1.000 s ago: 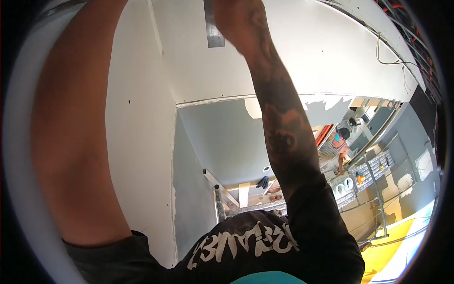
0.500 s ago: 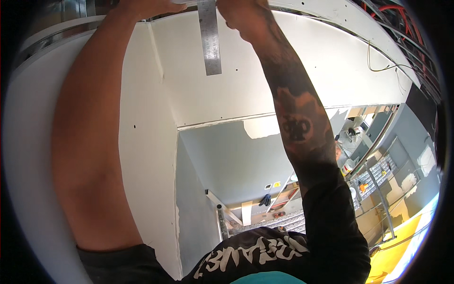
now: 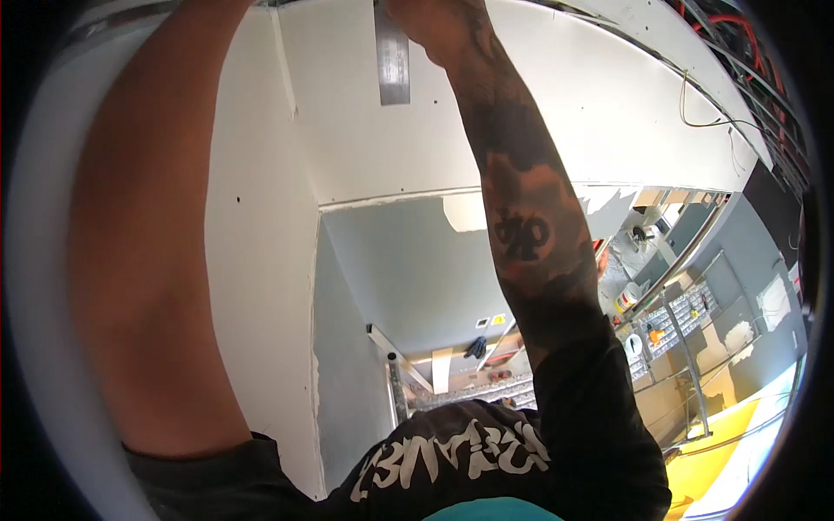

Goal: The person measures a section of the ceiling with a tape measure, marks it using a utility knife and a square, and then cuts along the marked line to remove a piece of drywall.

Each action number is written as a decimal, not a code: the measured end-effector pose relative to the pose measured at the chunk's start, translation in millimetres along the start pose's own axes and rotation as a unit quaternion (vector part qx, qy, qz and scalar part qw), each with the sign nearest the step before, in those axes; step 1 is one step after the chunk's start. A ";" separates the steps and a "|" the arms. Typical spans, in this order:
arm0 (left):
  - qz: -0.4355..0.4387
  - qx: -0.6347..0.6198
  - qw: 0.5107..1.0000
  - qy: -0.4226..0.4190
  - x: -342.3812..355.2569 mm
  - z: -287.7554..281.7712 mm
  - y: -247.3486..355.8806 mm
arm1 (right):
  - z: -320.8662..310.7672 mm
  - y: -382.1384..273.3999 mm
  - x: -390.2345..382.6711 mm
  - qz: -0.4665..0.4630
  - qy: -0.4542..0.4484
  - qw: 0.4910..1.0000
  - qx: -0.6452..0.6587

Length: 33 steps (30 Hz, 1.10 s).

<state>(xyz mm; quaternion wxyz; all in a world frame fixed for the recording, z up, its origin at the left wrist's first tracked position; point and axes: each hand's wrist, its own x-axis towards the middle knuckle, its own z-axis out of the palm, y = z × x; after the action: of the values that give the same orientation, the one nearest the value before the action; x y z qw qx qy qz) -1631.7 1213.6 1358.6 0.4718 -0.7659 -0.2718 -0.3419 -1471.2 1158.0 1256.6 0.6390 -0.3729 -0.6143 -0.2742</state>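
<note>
Both my arms reach up past the top edge. My right hand (image 3: 434, 22) is cut off there, its visible part closed against the right side of a flat steel ruler (image 3: 393, 69). The ruler hangs down over a white plasterboard panel (image 3: 521, 113), and its upper end is out of sight. Only my bare left forearm (image 3: 143, 200) shows; the left hand lies beyond the top edge, left of the ruler. Dark screw heads dot the board.
Below the panel's lower edge opens a room with a grey wall (image 3: 417, 269). At right stand a white bucket (image 3: 626, 297), metal scaffold bars (image 3: 691, 365) and a yellow surface (image 3: 721, 447). Red cables (image 3: 754, 43) and metal framing run along the upper right.
The ruler and my right hand have shifted up in the picture. My left hand, partly visible before, has gone out past the top edge. The panel and room have also shifted upward.
</note>
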 end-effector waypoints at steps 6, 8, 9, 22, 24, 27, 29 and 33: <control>-0.015 -0.008 1.000 -0.001 -5.8 -9.2 10.8 | -18.3 -6.0 -86.8 0.091 -0.093 0.985 -0.110; -0.039 -0.014 0.999 -0.005 -1.7 -14.6 15.0 | -24.9 -15.3 -127.9 0.092 -0.063 0.988 -0.107; -0.057 -0.026 0.997 -0.038 0.1 -17.8 15.7 | -30.1 -18.0 -136.9 0.182 -0.078 0.977 -0.077; -0.044 -0.013 0.997 -0.069 7.2 -16.0 6.2 | -20.1 12.4 64.4 -0.281 -0.205 0.707 -0.615; -0.035 -0.014 0.997 -0.068 6.7 -15.9 5.3 | -8.0 24.2 63.4 -0.341 -0.084 0.726 -0.591; -0.038 -0.019 0.996 -0.075 6.8 -15.2 3.9 | 5.5 33.2 62.8 -0.367 0.053 0.761 -0.532; -0.034 -0.011 0.997 -0.071 7.4 -14.7 3.4 | 7.7 32.3 60.4 -0.351 0.024 0.802 -0.483; -0.031 -0.012 0.997 -0.069 5.2 -15.8 5.5 | 3.9 16.8 49.8 -0.254 -0.086 0.877 -0.398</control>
<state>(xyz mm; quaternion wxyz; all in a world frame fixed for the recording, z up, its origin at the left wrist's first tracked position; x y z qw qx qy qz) -1628.7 1197.5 1364.8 0.4318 -0.7844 -0.3231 -0.3065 -1455.1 1176.1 1303.4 0.2897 -0.4491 -0.5798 -0.6150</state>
